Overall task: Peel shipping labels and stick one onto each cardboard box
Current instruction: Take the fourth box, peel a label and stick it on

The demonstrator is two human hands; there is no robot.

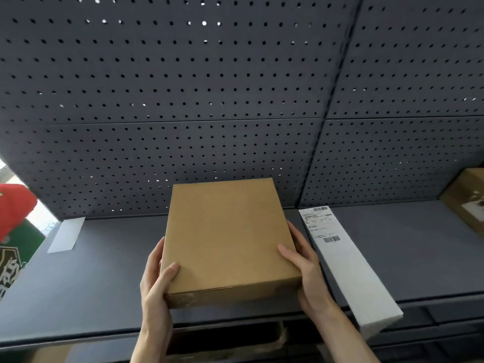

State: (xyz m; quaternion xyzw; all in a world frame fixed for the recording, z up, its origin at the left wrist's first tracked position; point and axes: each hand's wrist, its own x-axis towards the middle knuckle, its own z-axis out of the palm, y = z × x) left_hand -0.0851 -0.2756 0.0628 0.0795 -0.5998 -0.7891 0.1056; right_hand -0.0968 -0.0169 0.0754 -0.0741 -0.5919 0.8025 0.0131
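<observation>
A plain brown cardboard box [225, 237] with no label on its top is held over the dark grey shelf [104, 279]. My left hand [157, 281] grips its left near corner, thumb on top. My right hand [305, 268] grips its right side, thumb on the top face. To the right lies a long stack of white shipping labels [340, 260], the top one printed with barcodes. At the far right edge sits another cardboard box [468, 203] with a white label on it.
A white backing strip [66, 235] lies on the shelf at the left. A grey pegboard wall [209, 100] stands behind. Red and green items [13, 231] are at the far left edge. A lower shelf shows below the front edge.
</observation>
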